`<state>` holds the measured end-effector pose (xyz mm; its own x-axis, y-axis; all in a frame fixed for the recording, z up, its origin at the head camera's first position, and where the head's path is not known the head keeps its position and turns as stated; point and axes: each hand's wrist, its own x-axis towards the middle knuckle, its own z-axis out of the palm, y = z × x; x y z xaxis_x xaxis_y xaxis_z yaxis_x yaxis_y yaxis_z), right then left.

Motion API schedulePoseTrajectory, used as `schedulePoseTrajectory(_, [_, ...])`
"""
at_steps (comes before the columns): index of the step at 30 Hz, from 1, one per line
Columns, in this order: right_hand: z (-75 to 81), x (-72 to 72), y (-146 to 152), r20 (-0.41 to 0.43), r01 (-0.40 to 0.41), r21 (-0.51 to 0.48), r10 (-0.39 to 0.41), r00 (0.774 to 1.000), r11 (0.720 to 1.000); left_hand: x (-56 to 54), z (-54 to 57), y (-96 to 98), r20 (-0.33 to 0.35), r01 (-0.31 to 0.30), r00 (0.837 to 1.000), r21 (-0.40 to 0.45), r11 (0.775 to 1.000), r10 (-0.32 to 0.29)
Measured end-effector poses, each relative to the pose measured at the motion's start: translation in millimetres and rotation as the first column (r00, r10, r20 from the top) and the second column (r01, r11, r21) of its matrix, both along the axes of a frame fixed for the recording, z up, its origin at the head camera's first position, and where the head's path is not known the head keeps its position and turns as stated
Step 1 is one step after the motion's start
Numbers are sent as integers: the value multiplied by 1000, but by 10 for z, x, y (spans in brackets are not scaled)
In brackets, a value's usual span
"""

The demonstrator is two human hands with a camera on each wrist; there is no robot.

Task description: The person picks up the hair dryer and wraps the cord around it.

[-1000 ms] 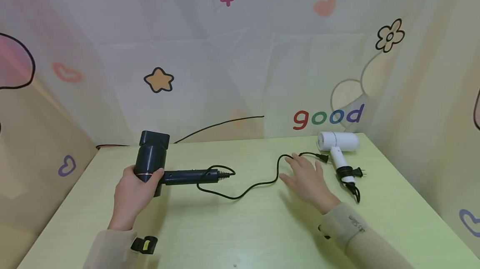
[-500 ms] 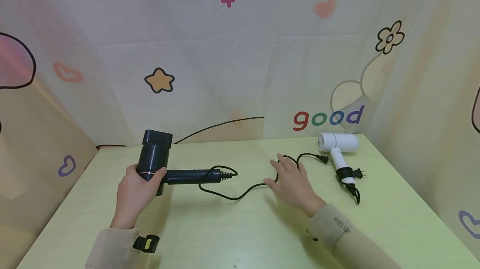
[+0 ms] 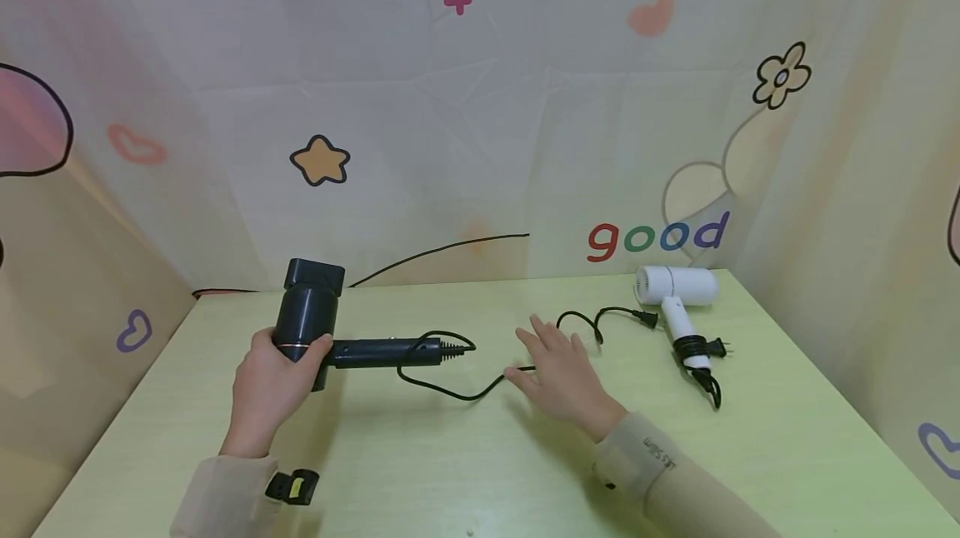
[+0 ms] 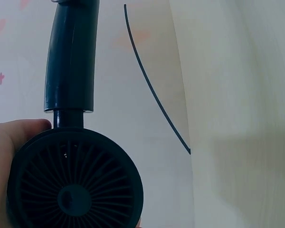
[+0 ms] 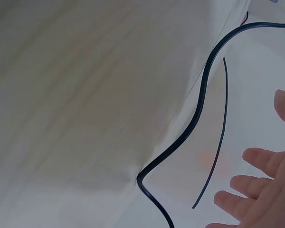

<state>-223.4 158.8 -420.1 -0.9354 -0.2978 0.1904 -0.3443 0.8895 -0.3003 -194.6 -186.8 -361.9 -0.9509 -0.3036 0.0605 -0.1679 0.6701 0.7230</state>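
My left hand point(image 3: 262, 396) grips the barrel of a dark navy hair dryer point(image 3: 306, 317), its thumb near the handle joint. The dryer's handle point(image 3: 382, 353) points right. In the left wrist view its round slotted rear grille point(image 4: 76, 199) faces the camera, and part of the hand is hidden behind it. A black power cord point(image 3: 468, 397) runs from the handle's end toward my right hand point(image 3: 566, 384). That hand is spread over the cord, covering part of it. Its fingers point(image 5: 237, 204) look extended in the right wrist view, apart from the cord there.
At the table's back right lies a white hair dryer point(image 3: 678, 284), its black cord point(image 3: 690, 345) wound round the handle. Between it and my right hand is the dark dryer's plug point(image 3: 647, 318). A printed curtain point(image 3: 480, 146) stands behind the pale table point(image 3: 420, 471).
My right hand has moved left and slightly toward me along the cord, uncovering the stretch near the plug. The left hand and the dark hair dryer have shifted slightly right.
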Motion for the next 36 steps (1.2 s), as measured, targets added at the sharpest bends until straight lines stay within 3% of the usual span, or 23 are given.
schedulePoseTrajectory(16, [19, 109, -332, 44, -58, -33, 59, 997, 998, 5, 10, 27, -4, 9, 1000, 7, 1000, -9])
schedulePoseTrajectory(28, [18, 165, -547, 119, -119, 29, 114, 986, 993, -1, 5, 44, 0, 8, 1000, 9, 1000, -8])
schedulePoseTrajectory(36, [54, 195, -700, 120, -183, 57, 176, 977, 981, -10, 6, 64, -3, 3, 1000, 19, 1000, -3])
